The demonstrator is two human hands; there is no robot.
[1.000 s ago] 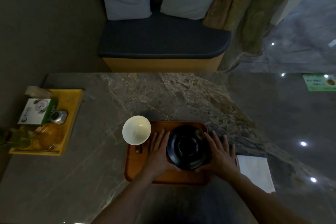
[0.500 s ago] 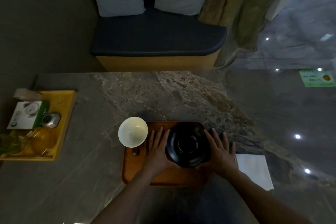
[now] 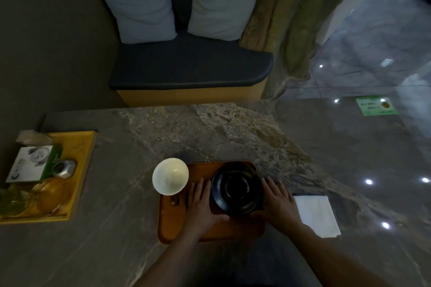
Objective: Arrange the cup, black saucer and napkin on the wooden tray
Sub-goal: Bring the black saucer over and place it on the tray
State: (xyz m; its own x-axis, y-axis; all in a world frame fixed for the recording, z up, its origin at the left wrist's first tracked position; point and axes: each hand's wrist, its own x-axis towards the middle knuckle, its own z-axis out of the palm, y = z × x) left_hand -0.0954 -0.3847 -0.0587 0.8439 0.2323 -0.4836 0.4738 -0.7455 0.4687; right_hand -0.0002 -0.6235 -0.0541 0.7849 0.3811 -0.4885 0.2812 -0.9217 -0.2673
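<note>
A black saucer sits on the right half of the wooden tray. My left hand rests flat on the tray against the saucer's left rim, thumb under its near edge. My right hand presses against the saucer's right rim, fingers spread. A white cup stands at the tray's far left corner, overlapping its edge. A white napkin lies on the marble table to the right of the tray.
A yellow tray at the table's left edge holds a white-green box, a metal item and glassware. Beyond the table stands a bench with two pillows. A green sign lies far right.
The view has tilted up a little, showing more of the bench and pillows. Both hands and the saucer stay in the same place on the tray.
</note>
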